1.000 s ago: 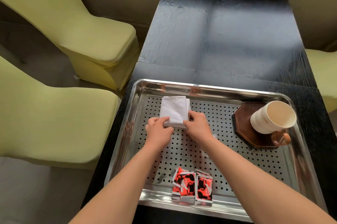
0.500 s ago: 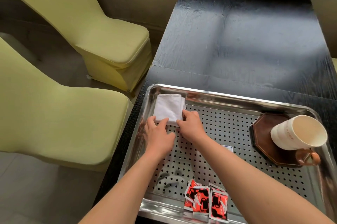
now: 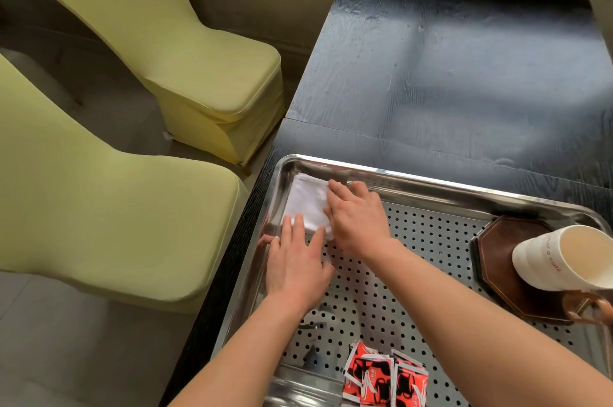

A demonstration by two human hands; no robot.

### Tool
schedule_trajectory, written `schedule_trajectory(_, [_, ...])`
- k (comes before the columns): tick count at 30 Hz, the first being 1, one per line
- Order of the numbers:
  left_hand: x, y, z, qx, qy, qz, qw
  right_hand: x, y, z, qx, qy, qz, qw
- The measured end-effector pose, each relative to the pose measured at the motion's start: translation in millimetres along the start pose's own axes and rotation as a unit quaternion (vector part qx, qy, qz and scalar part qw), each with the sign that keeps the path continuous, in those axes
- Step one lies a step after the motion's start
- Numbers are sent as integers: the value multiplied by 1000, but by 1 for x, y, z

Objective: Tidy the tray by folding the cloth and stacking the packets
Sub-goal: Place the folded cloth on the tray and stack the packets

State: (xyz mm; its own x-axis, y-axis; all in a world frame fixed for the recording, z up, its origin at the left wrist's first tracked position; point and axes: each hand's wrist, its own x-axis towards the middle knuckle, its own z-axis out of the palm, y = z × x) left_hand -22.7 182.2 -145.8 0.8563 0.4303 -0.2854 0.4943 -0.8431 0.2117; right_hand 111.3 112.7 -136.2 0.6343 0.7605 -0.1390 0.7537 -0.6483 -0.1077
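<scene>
A small folded white cloth (image 3: 306, 201) lies in the far left corner of the perforated steel tray (image 3: 431, 181). My left hand (image 3: 295, 257) rests with straight fingers on the cloth's near edge. My right hand (image 3: 356, 214) lies flat against the cloth's right side, fingers stretched toward the tray's far rim. Several red, black and white packets (image 3: 384, 376) lie overlapping at the tray's near edge, between my forearms.
A white paper cup (image 3: 564, 257) lies tilted on a dark brown octagonal coaster (image 3: 504, 250) at the tray's right. The tray sits on a black wooden table (image 3: 464, 75). Two yellow-green covered chairs (image 3: 116, 207) stand close on the left.
The cloth has slid from the tray's middle left into its far left corner, both hands moving with it. My fingers have straightened and now lie flat on the cloth.
</scene>
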Motion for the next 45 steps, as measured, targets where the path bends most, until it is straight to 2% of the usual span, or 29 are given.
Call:
schedule_trajectory(8, [-3, -5, 8, 35, -2, 24, 999, -2, 5, 15, 83, -25, 30, 996])
schedule_trajectory(12, [-2, -2, 9, 40, 1, 21, 999, -3, 4, 17, 104, -5, 28, 994])
schedule_trajectory(20, [-1, 3, 8, -14, -5, -3, 1000, 10, -4, 18, 115, 5, 11, 993])
schedule_trajectory(27, [2, 2, 8, -3, -21, -11, 1000, 8, 5, 4, 168, -44, 25, 985])
schedule_trajectory(39, [-14, 19, -20, -38, 17, -12, 999, -73, 32, -29, 257, 9, 133, 957])
schedule_trajectory(45, [-49, 28, -25, -34, -5, -10, 999, -137, 48, -45, 288, 25, 171, 942])
